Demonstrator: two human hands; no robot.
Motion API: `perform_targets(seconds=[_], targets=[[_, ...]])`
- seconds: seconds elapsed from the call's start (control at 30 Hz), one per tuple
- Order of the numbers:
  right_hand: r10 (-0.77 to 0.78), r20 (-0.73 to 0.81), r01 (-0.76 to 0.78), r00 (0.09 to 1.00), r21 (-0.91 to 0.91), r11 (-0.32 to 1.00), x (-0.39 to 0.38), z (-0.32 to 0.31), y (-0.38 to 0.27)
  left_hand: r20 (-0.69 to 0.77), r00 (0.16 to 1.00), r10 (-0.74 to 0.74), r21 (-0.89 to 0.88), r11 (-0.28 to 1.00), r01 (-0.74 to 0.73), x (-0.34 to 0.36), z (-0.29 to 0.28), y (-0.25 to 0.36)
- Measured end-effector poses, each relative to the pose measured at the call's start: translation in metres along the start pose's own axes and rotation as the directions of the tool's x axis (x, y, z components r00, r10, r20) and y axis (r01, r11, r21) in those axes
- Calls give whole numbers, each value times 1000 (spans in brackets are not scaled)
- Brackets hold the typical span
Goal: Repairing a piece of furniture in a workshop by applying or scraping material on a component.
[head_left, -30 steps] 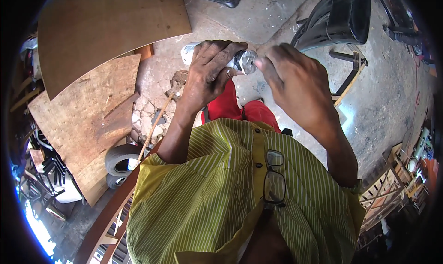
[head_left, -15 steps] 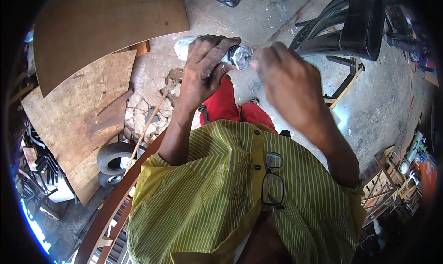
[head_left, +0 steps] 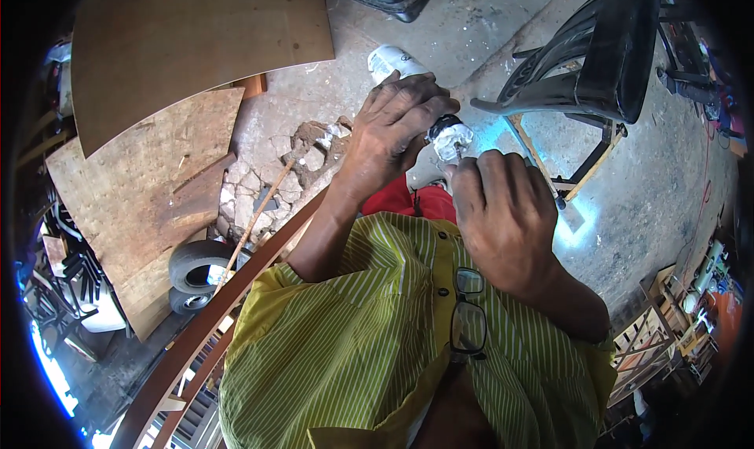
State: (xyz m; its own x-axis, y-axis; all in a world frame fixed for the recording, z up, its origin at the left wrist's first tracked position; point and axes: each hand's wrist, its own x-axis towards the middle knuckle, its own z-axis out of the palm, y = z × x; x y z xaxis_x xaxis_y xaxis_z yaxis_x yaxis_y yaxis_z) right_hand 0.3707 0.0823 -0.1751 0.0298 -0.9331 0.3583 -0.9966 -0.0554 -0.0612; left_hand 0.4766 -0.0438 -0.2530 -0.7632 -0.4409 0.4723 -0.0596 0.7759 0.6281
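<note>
A white cylindrical bottle (head_left: 393,60) slants across in front of me, its far end showing beyond my left hand (head_left: 397,127), whose fingers wrap round its middle. The near end has a black collar and a crumpled, silvery-white tip (head_left: 453,144). Close against that tip is my right hand (head_left: 506,209), fingers curled in and thumb pressed to the index finger. Something thin seems to show between its fingertips and the tip, but it is too small to name. My left palm and the bottle's middle are hidden.
A black plastic chair (head_left: 605,64) stands at the far right, by a metal-and-wood frame (head_left: 585,166). Two plywood sheets (head_left: 196,48) lie at the left. Tyres (head_left: 196,267), broken concrete (head_left: 271,162) and a brown wooden rail (head_left: 212,323) are nearer on that side.
Both hands and the bottle have shifted; the bottle moved right and its tip now points more toward me. My right hand, blurred before, has come nearer my body and is sharper.
</note>
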Motion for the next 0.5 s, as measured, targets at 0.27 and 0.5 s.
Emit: perform_targets(seconds=[0.27,0.5], targets=[[401,481,-626,780,589,511,5,-20,13,-186,969,-164,393,891,227,-17,1,-72],[408,314,-490,857,741,459,-20,1,-1,-305,916,-259,13,961,276,-17,-40,-76]])
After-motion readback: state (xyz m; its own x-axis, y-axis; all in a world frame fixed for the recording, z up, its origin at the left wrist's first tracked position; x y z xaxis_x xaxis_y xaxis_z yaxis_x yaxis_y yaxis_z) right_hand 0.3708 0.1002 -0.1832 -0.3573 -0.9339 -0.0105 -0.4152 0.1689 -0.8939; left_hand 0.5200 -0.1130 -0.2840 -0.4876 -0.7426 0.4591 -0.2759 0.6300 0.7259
